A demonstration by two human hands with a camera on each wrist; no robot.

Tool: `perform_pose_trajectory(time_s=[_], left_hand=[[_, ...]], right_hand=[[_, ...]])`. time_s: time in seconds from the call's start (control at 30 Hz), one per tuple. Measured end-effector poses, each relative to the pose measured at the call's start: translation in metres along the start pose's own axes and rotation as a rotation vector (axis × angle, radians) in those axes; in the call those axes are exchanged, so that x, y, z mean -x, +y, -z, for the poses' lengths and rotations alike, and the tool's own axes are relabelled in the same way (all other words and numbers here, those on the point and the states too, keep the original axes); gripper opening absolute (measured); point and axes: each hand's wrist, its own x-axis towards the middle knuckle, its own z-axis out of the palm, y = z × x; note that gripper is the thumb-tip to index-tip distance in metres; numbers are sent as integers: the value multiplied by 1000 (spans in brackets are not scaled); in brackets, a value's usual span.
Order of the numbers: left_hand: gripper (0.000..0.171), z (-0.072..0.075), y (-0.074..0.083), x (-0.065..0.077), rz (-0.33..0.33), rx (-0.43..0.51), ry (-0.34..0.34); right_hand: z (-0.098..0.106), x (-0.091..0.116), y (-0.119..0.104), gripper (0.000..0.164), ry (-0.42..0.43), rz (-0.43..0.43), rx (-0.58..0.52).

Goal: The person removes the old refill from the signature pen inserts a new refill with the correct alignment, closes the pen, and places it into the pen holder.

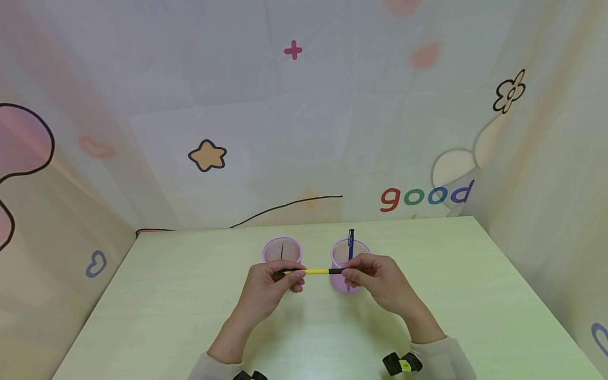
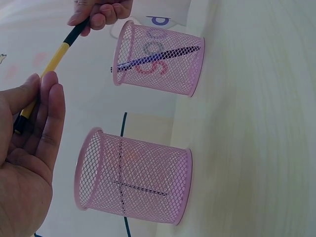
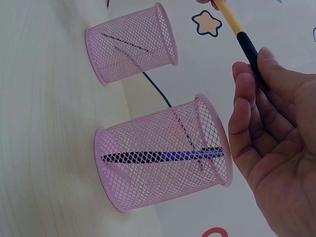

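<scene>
Head view: my left grip (image 1: pixel 265 289) and right grip (image 1: pixel 381 281) pinch the yellow pen (image 1: pixel 317 272). I'd hold it level, clear of the pink cup (image 1: pixel 338 283) beyond the right.

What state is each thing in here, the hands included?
Yellow pen: held level in front of the cups
Left hand: pinching one end of that pen
Right hand: pinching its other end
Left cup: upright; a thin dark line shows in it, unclear what
Right cup: upright, holding the blue pen
Blue pen: standing in the right cup
</scene>
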Motion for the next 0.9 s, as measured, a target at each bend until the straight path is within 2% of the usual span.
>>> perform_pose_trajectory(time_s=[0.5,0.9], left_hand=[[16,-1,2,2,7,-87,-6],[15,-4,0,3,-28,-147,-16]], right_hand=[[-1,-1,1,12,20,-9,0],[-5,1,-3,16,-34,-6,-21]])
